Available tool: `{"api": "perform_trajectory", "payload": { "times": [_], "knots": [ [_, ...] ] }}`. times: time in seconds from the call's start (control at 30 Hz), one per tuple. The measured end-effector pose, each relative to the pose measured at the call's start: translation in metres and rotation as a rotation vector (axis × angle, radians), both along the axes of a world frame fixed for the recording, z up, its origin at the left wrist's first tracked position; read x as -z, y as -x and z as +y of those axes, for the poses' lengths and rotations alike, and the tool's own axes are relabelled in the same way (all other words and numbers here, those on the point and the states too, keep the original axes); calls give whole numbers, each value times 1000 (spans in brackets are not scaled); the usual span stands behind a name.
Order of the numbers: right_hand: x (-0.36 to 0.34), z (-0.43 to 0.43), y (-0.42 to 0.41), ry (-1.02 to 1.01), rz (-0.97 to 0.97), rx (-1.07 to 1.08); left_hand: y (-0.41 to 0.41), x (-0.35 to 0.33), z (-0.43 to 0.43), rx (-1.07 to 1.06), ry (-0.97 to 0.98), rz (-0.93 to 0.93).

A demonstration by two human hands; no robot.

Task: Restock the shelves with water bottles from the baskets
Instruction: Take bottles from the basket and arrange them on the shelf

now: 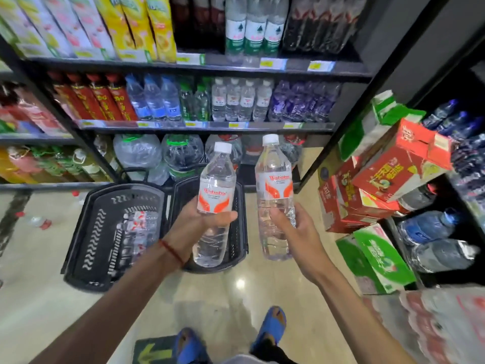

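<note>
The fingers [223,216] of the left hand [200,219] curl round the left bottle [216,190], a clear white-capped water bottle with an orange-and-white label. The right hand [294,227] grips the right bottle [274,185] of the same brand low on its body. Both bottles are upright and lifted clear of the baskets, in front of the shelves, and neither is placed yet.

On the floor below, the left basket [86,232] holds more bottles lying down; they look like the same brand, though they are too blurred to count. The right basket [237,232] sits just beside it, its inside mostly hidden behind the left hand and bottle. The row of matching bottles [240,101] on the middle shelf [210,126] is where these two likely belong.

So I judge the restocking mid-way: two bottles in hand to shelve, more left in the left basket, and a couple of loose bottles [39,222] on the floor to the left
</note>
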State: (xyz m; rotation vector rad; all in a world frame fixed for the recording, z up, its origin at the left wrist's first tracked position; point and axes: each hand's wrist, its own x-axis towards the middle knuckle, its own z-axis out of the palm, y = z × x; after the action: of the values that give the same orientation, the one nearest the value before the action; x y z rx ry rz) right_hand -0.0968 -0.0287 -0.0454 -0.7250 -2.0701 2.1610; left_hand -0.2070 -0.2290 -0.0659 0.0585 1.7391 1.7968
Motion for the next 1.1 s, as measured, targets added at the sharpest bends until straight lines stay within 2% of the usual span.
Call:
{"api": "perform_trajectory", "payload": {
  "times": [0.13,0.3,0.53,0.73,1.1],
  "knots": [
    [-12,80,-11,-17,15,-2,0,-16,85,65,2,46],
    [-16,180,-13,-79,29,1,9,-31,191,38,-18,42],
    [-28,276,10,-16,83,76,38,-54,291,16,-39,72],
    [-37,323,62,-79,119,27,109,-64,334,33,-30,147],
    [-34,380,213,-117,111,137,281,-64,401,64,-84,199]
  ]
}}
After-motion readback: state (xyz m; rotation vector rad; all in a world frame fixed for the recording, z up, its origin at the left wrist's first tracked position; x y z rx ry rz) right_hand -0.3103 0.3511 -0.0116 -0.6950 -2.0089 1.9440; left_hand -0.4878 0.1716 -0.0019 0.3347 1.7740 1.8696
